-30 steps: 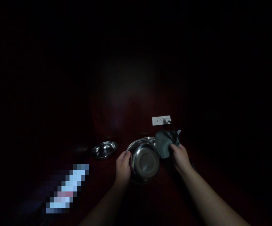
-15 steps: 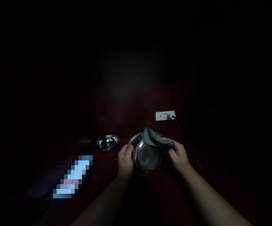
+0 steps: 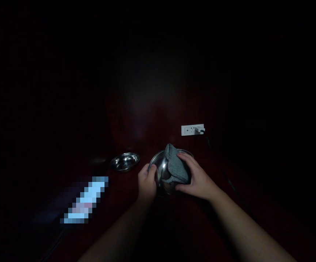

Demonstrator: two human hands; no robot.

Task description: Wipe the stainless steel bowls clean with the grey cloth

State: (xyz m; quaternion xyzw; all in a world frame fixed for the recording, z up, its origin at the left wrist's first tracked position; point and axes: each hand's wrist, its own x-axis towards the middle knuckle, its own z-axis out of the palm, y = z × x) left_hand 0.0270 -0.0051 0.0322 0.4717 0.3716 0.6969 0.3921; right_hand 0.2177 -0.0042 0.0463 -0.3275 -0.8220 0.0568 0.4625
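Note:
A shiny metal bowl [image 3: 161, 163] is tilted toward me in the head view. My left hand [image 3: 147, 182] grips its left rim, thumb on the inner side. A grey-green cloth [image 3: 179, 167] with a checked edge lies against the inside of the bowl and covers much of it. My right hand [image 3: 197, 178] is closed round the right side of the cloth, thumb below and fingers above, pressing it to the bowl. The bowl's right wall is mostly hidden by the cloth and that hand.
A second metal bowl [image 3: 125, 162], shallow, sits on the dark red surface to the left. Nearer on the left glows a blurred-out screen [image 3: 87, 200]. A white wall socket [image 3: 192, 130] with a plug and dark cable is behind, to the right. Everything else is very dark.
My right hand has moved left and inward with the cloth, which is now spread over the bowl's inside instead of bunched at its rim. My left hand keeps its hold.

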